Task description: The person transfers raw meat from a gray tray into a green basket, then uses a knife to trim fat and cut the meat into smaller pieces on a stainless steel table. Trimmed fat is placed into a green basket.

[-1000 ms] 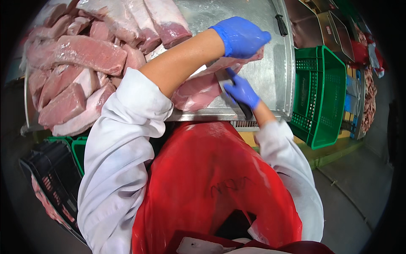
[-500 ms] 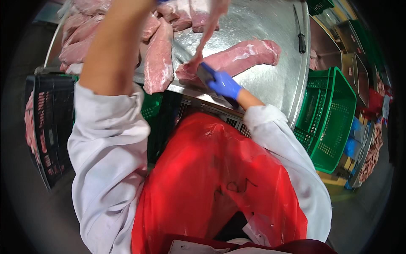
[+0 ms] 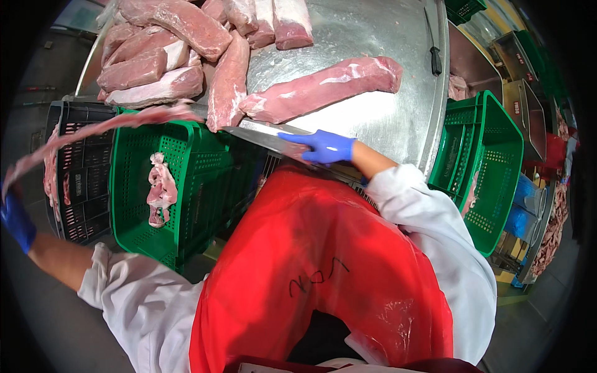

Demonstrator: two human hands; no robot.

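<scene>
My left hand (image 3: 17, 219), in a blue glove at the far left, is closed on one end of a long pink meat strip (image 3: 93, 127). The strip stretches over the dark crate and the green crate toward the table edge. My right hand (image 3: 326, 148), also blue-gloved, grips a knife (image 3: 264, 139) whose blade points left along the table's near edge. Just beyond the blade, a long trimmed loin of meat (image 3: 329, 88) lies on the metal table (image 3: 373, 124). Its left end meets another loin (image 3: 227, 81) lying lengthwise. The knife's handle is mostly hidden under my right hand.
Several meat pieces (image 3: 149, 65) are heaped at the table's far left. Trimmings (image 3: 161, 189) lie in a green crate (image 3: 186, 211) below, beside a dark crate (image 3: 87, 199). Another green crate (image 3: 497, 180) stands at right. A thin dark-handled tool (image 3: 435, 62) rests near the table's right edge.
My left hand has swung from above the table down to the far left, carrying the strip off the loin. My right hand and the knife have dropped slightly to the table's near edge.
</scene>
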